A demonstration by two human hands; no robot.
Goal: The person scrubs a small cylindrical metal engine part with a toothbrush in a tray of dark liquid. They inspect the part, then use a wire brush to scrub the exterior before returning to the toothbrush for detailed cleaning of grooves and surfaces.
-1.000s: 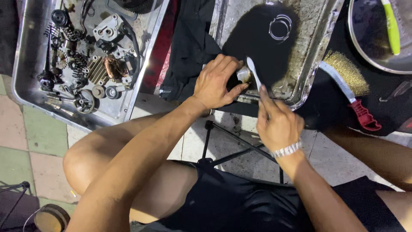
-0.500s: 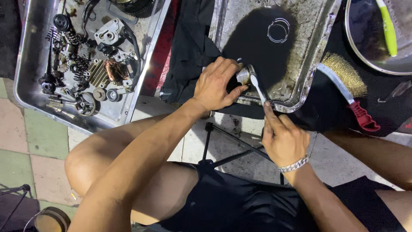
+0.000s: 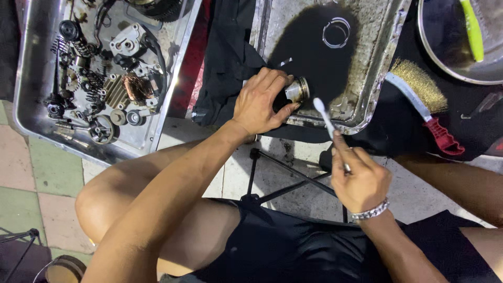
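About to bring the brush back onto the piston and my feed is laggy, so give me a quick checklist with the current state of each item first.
1. Left hand grips the piston firmly: ok, fingers wrap it.
2. Piston is over the metal tray, so drips land inside: ok.
3. Right hand holds the small brush by its handle: ok.
4. Brush head is on the piston: not ok, it sits apart, below and right of it.
5. Loose rings in the tray are away from the work: ok.
6. Piston face is clean: cannot tell, too small to judge.
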